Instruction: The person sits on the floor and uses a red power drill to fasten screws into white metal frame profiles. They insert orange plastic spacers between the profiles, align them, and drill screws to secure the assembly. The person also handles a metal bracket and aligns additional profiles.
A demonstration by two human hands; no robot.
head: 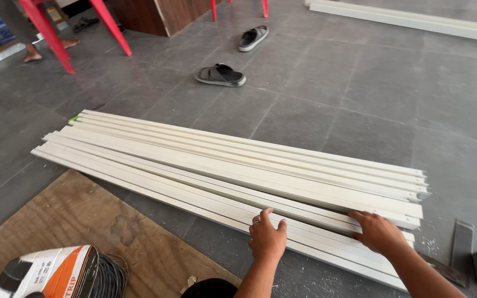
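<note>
Several long white strips lie side by side on the grey tiled floor, running from upper left to lower right. My left hand rests palm down on the nearest strips, fingers slightly spread, a ring on one finger. My right hand lies flat on the same strips a little to the right, close to their right ends. Neither hand grips anything.
A plywood sheet lies at lower left with a coil of dark cable in a white and orange wrapper. Two grey sandals sit beyond the strips. Red table legs and another person's bare feet are at upper left. A metal square lies at right.
</note>
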